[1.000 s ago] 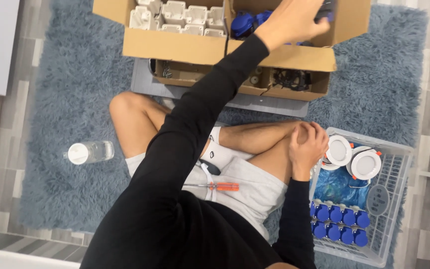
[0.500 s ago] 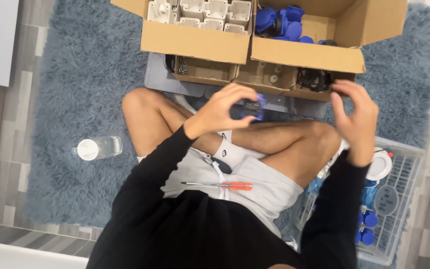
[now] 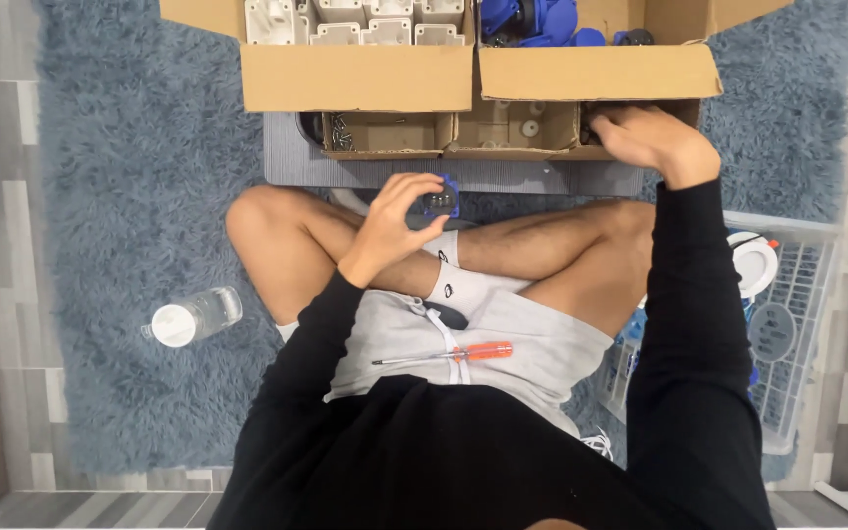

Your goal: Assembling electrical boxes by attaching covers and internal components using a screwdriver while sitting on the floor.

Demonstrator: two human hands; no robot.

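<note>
Now the right hand (image 3: 652, 137) is reaching into the box (image 3: 503, 132), grip hidden. Left hand (image 3: 397, 221) is pinching a blue part (image 3: 441, 199) below the box.

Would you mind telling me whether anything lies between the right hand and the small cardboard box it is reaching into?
Nothing visible does: the right hand is already at the box, its fingers inside the open compartment under the flap.

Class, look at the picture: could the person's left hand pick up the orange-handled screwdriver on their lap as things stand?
Probably not straight away: the left hand already grips a small blue part. The screwdriver lies uncovered on the lap, close below that hand, so only the full grip stands in the way.
</note>
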